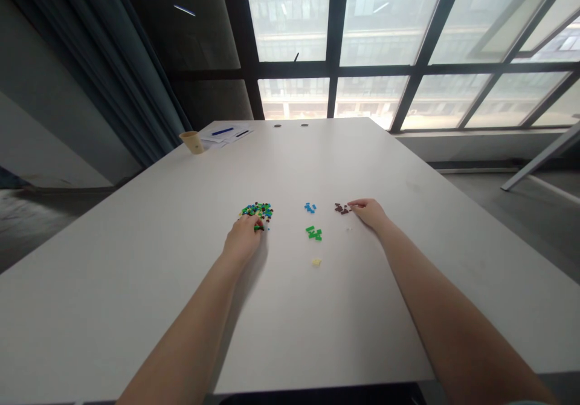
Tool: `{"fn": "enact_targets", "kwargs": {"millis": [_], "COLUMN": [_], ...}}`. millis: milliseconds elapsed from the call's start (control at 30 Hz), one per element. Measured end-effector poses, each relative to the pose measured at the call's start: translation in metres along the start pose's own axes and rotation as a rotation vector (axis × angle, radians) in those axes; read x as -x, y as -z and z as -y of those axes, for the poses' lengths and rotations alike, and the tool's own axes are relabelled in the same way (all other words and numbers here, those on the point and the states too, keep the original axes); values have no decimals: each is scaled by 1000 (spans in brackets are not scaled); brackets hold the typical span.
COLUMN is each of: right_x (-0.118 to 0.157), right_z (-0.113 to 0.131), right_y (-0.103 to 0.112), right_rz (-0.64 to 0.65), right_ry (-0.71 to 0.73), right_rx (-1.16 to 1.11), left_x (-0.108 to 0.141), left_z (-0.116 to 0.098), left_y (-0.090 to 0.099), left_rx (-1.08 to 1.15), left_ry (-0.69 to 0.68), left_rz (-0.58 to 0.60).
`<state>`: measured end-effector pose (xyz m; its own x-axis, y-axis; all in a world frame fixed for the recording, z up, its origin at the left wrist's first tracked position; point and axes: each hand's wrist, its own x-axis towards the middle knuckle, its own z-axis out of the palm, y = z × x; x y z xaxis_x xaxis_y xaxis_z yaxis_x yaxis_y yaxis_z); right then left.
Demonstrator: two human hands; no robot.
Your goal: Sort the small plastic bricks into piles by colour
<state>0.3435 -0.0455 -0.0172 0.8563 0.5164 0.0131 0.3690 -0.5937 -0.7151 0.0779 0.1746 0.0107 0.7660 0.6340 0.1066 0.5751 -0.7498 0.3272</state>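
My left hand (244, 236) is at the near edge of a mixed pile of small toy bricks (260, 209) in green, blue, yellow and dark brown. Its fingers are closed on a green brick (258, 228). My right hand (369, 211) reaches to the right side of a small group of dark brown bricks (341, 208). Its fingertips are pinched together at the group's edge; what they hold, if anything, is too small to tell. Between the hands lie a group of blue bricks (310, 208), a group of green bricks (313, 233) and a few pale yellow bricks (316, 262).
Tiny whitish pieces (348, 229) lie below the brown group. The white table (290, 326) extends to the windows. At its far left stand a tan paper cup (193, 143) and papers (217, 138) with a blue pen (222, 131). Two round discs (304, 125) sit at the far edge.
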Motion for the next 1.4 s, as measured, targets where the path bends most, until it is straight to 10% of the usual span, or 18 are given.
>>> {"fn": "enact_targets", "kwargs": {"millis": [467,833,1400], "right_x": [59,112,118], "right_z": [26,76,76], "right_y": [9,4,-5], "right_rz": [-122,97,97], "right_ry": [137,773,949], "right_rx": [-166,-262,-219], "left_x": [7,49,45], "left_z": [-29,-86,-84], "left_y": [0,-7,-15], "left_rx": [519,1543,1493], "left_ry": [18,107,64], "left_rz": [-34,636,652]}}
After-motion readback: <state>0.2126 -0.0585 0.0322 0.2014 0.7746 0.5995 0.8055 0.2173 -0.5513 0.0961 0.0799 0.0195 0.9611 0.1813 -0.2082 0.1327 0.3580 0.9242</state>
